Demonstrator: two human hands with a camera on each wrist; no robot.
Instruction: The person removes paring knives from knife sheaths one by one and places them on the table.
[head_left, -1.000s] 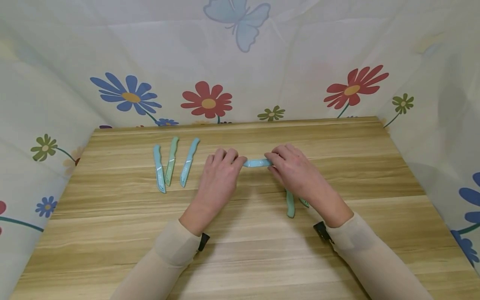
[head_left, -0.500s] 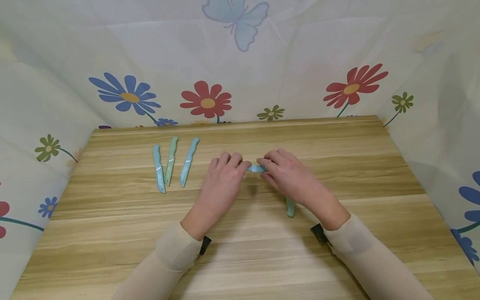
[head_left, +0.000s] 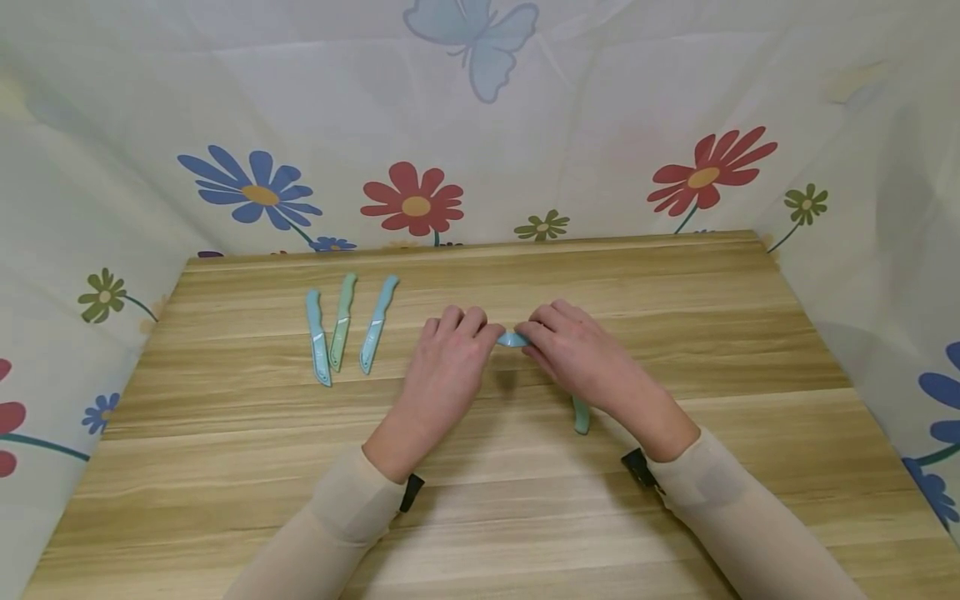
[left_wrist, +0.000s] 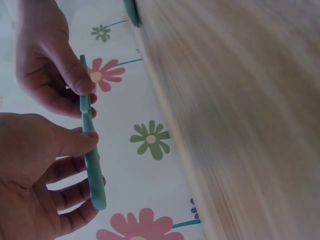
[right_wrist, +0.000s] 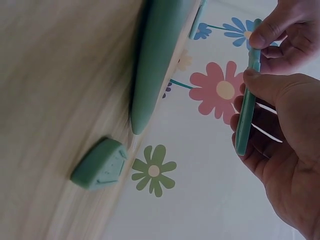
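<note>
The left hand (head_left: 448,360) and right hand (head_left: 579,346) pinched a slim, light-blue, plastic-looking sheathed knife (head_left: 513,340), seemingly light, stiff and best gripped by handle (left_wrist: 96,182) and sheath (right_wrist: 243,131).

In the head view, fingers (head_left: 472,322) hide both ends of the blue knife (head_left: 513,340).

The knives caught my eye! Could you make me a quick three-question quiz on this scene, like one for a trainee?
1. Which hand holds the handle of the blue knife at the centre?
2. How many sheathed knives lie at the left side of the tabletop?
A) two
B) three
C) four
3. True or false: the centre knife lies flat on the tabletop.

Key
1. The left hand; the right hand holds the sheath.
2. B
3. False: it is held above it.
</note>
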